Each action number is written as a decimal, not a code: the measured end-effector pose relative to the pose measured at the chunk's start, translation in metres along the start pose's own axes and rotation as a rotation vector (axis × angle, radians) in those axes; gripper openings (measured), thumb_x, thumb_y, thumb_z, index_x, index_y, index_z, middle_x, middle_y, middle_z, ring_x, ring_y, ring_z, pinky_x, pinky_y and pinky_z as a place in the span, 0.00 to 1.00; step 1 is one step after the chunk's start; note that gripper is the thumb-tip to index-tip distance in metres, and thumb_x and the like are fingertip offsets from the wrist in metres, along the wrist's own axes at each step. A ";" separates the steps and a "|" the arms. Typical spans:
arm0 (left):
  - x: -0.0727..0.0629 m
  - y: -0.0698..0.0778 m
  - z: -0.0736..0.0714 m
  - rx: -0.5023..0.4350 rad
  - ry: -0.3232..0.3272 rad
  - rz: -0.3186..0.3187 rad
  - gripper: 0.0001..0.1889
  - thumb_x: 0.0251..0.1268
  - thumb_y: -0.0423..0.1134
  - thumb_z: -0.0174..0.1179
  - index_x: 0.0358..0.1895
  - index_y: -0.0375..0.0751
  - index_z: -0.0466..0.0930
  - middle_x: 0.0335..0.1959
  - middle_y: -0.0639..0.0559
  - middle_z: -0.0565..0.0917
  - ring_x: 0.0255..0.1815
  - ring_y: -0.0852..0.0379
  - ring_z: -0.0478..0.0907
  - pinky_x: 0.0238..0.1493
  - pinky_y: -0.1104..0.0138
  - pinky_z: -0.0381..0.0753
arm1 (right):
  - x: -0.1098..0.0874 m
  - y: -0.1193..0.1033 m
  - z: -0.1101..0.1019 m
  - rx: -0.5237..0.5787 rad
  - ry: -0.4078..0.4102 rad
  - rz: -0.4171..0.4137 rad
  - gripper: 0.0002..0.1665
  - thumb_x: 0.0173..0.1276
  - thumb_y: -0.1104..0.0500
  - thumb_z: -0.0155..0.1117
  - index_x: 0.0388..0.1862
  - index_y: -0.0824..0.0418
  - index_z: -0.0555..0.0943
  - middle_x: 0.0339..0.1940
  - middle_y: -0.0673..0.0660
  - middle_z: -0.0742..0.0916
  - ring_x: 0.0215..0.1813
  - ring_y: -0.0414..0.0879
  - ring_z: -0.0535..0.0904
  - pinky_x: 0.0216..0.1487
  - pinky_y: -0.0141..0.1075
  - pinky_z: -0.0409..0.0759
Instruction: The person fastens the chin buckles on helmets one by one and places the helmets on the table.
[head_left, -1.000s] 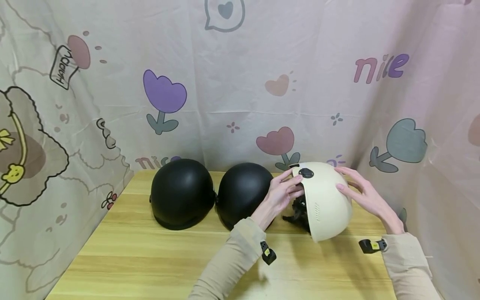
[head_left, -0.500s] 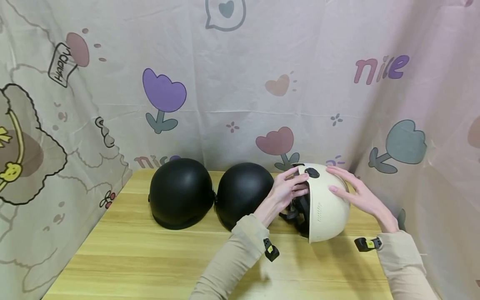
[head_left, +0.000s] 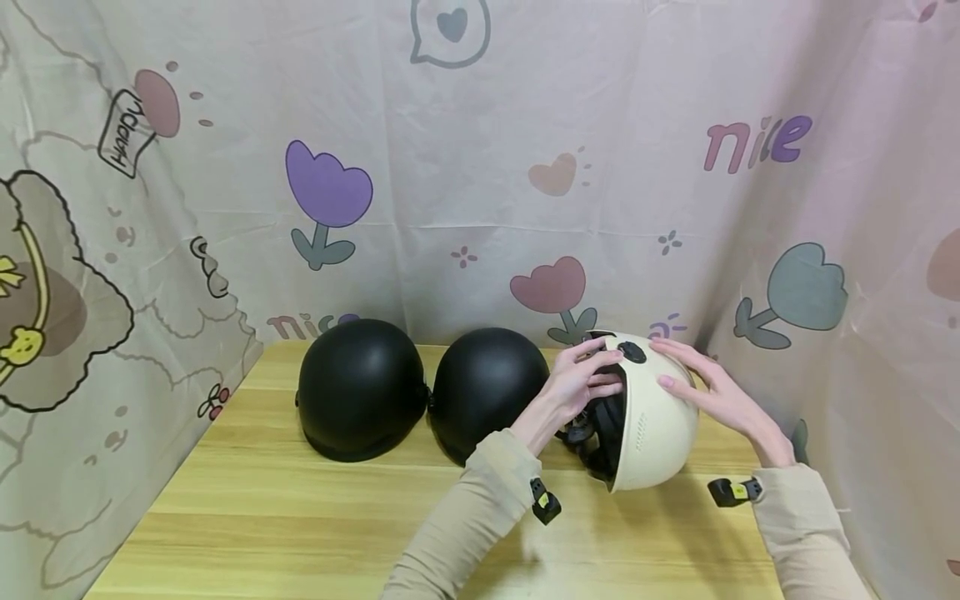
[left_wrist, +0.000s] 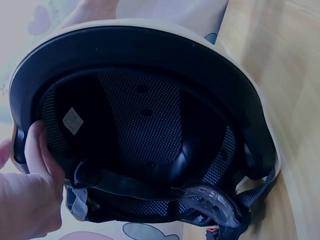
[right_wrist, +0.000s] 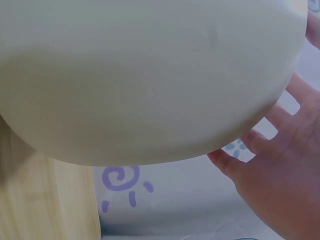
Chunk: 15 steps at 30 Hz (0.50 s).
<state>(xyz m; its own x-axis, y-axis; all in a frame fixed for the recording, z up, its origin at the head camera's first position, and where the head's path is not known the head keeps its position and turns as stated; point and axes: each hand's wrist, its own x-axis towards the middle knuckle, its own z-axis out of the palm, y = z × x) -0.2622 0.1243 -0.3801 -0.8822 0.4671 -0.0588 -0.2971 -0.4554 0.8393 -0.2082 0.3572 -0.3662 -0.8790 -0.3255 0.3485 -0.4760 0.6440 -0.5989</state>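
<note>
A cream helmet (head_left: 660,417) is tilted on its side at the right of the table, its opening turned to the left. My left hand (head_left: 573,383) grips the rim near a black round fitting, fingers inside and thumb outside. In the left wrist view, the helmet's black padded lining (left_wrist: 145,115), a small white label (left_wrist: 73,121) and dark straps (left_wrist: 120,182) show inside, with the left hand (left_wrist: 30,195) at the edge. My right hand (head_left: 716,392) rests on the shell's crown with fingers extended; the right wrist view shows its fingertips touching the smooth shell (right_wrist: 150,100).
Two black helmets, one at the left (head_left: 362,390) and one in the middle (head_left: 487,387), stand dome up and nearly touching at the table's back. The wooden table (head_left: 300,525) meets a printed curtain (head_left: 450,167) behind and at both sides.
The cream helmet has turned, so more of its dark inside and straps shows at the left. My left hand has shifted slightly right with it; my right hand has moved slightly left.
</note>
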 end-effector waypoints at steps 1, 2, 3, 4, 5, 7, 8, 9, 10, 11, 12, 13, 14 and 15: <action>0.000 0.000 0.000 -0.001 -0.002 -0.005 0.21 0.66 0.31 0.63 0.63 0.43 0.80 0.37 0.48 0.87 0.27 0.57 0.86 0.38 0.62 0.89 | 0.000 0.001 0.000 0.001 0.000 -0.002 0.31 0.73 0.62 0.61 0.74 0.53 0.71 0.77 0.64 0.70 0.72 0.18 0.56 0.65 0.15 0.55; 0.000 0.000 0.001 0.000 -0.004 -0.008 0.21 0.66 0.31 0.63 0.63 0.43 0.79 0.38 0.48 0.87 0.27 0.58 0.86 0.39 0.62 0.89 | 0.000 0.001 0.000 0.001 0.001 -0.006 0.31 0.73 0.62 0.61 0.74 0.53 0.71 0.77 0.63 0.70 0.73 0.18 0.56 0.64 0.14 0.54; 0.000 0.000 0.002 0.001 -0.007 -0.011 0.22 0.67 0.31 0.63 0.64 0.44 0.79 0.38 0.48 0.87 0.27 0.58 0.86 0.40 0.61 0.89 | 0.000 0.002 0.000 0.001 0.002 -0.010 0.31 0.73 0.62 0.61 0.74 0.53 0.71 0.77 0.63 0.70 0.73 0.18 0.56 0.64 0.13 0.54; 0.000 -0.001 0.002 0.004 -0.010 -0.013 0.22 0.67 0.32 0.63 0.64 0.44 0.78 0.39 0.49 0.87 0.27 0.58 0.86 0.41 0.60 0.89 | 0.000 0.002 0.000 0.002 0.005 -0.012 0.31 0.73 0.62 0.61 0.74 0.54 0.71 0.77 0.63 0.70 0.73 0.18 0.56 0.64 0.13 0.54; 0.000 -0.001 0.003 0.006 -0.015 -0.015 0.23 0.68 0.32 0.63 0.65 0.43 0.78 0.39 0.49 0.86 0.27 0.58 0.86 0.42 0.60 0.89 | 0.000 0.002 0.000 0.002 0.004 -0.015 0.31 0.73 0.62 0.60 0.74 0.54 0.71 0.77 0.63 0.71 0.73 0.18 0.56 0.64 0.13 0.54; 0.000 -0.002 0.004 0.009 -0.024 -0.016 0.23 0.68 0.32 0.63 0.66 0.43 0.77 0.39 0.49 0.86 0.28 0.58 0.86 0.45 0.58 0.88 | 0.000 0.002 -0.001 0.001 0.002 -0.020 0.31 0.74 0.62 0.60 0.75 0.54 0.70 0.77 0.64 0.71 0.73 0.18 0.56 0.64 0.13 0.54; 0.000 -0.002 0.005 0.008 -0.027 -0.016 0.23 0.68 0.32 0.63 0.66 0.43 0.77 0.40 0.49 0.86 0.28 0.57 0.86 0.46 0.57 0.88 | 0.000 0.002 -0.001 0.002 0.002 -0.021 0.31 0.74 0.62 0.60 0.75 0.54 0.71 0.77 0.64 0.71 0.73 0.18 0.56 0.64 0.12 0.54; 0.000 -0.003 0.005 0.006 -0.030 -0.017 0.23 0.69 0.32 0.63 0.66 0.43 0.77 0.39 0.49 0.86 0.28 0.57 0.86 0.47 0.56 0.88 | 0.000 0.002 -0.001 0.002 0.003 -0.020 0.31 0.74 0.62 0.60 0.74 0.54 0.71 0.76 0.64 0.71 0.73 0.18 0.56 0.64 0.12 0.54; 0.001 -0.004 0.006 0.006 -0.033 -0.018 0.22 0.69 0.32 0.62 0.65 0.43 0.77 0.40 0.49 0.86 0.28 0.57 0.86 0.48 0.56 0.88 | -0.001 0.002 -0.001 0.003 0.003 -0.019 0.31 0.74 0.62 0.60 0.74 0.54 0.71 0.76 0.64 0.71 0.73 0.18 0.56 0.63 0.12 0.54; 0.001 -0.005 0.007 0.005 -0.034 -0.020 0.22 0.69 0.33 0.62 0.65 0.43 0.78 0.40 0.48 0.86 0.29 0.57 0.86 0.48 0.56 0.88 | -0.001 0.003 -0.001 0.003 0.001 -0.018 0.31 0.74 0.62 0.60 0.75 0.54 0.71 0.76 0.64 0.71 0.72 0.18 0.57 0.63 0.12 0.54; 0.001 -0.005 0.007 0.003 -0.033 -0.023 0.21 0.69 0.33 0.63 0.64 0.43 0.78 0.40 0.48 0.86 0.29 0.57 0.86 0.48 0.56 0.87 | -0.002 0.003 -0.001 0.002 -0.001 -0.017 0.31 0.74 0.62 0.60 0.75 0.54 0.70 0.76 0.64 0.71 0.72 0.18 0.57 0.62 0.12 0.54; 0.001 -0.006 0.008 -0.002 -0.030 -0.028 0.21 0.69 0.33 0.63 0.64 0.43 0.78 0.40 0.47 0.86 0.29 0.57 0.86 0.48 0.56 0.87 | -0.002 0.003 -0.001 0.000 -0.003 -0.016 0.31 0.74 0.62 0.60 0.75 0.54 0.70 0.76 0.64 0.71 0.72 0.18 0.57 0.62 0.12 0.55; 0.001 -0.007 0.008 -0.006 -0.029 -0.031 0.21 0.69 0.33 0.63 0.64 0.43 0.78 0.41 0.46 0.87 0.30 0.57 0.86 0.49 0.55 0.87 | -0.003 0.003 -0.001 -0.001 -0.003 -0.015 0.31 0.74 0.62 0.60 0.75 0.54 0.70 0.76 0.64 0.71 0.72 0.18 0.57 0.62 0.12 0.55; 0.001 -0.008 0.009 -0.008 -0.028 -0.034 0.21 0.69 0.33 0.63 0.64 0.43 0.78 0.42 0.45 0.87 0.30 0.57 0.86 0.49 0.55 0.87 | -0.003 0.003 -0.001 0.000 -0.003 -0.014 0.31 0.74 0.62 0.60 0.75 0.54 0.70 0.76 0.65 0.71 0.71 0.17 0.57 0.61 0.12 0.55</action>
<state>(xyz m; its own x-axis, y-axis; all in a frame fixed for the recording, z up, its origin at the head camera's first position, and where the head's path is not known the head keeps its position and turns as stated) -0.2575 0.1349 -0.3817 -0.8612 0.5031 -0.0723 -0.3297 -0.4447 0.8328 -0.2071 0.3614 -0.3683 -0.8721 -0.3370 0.3547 -0.4885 0.6396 -0.5935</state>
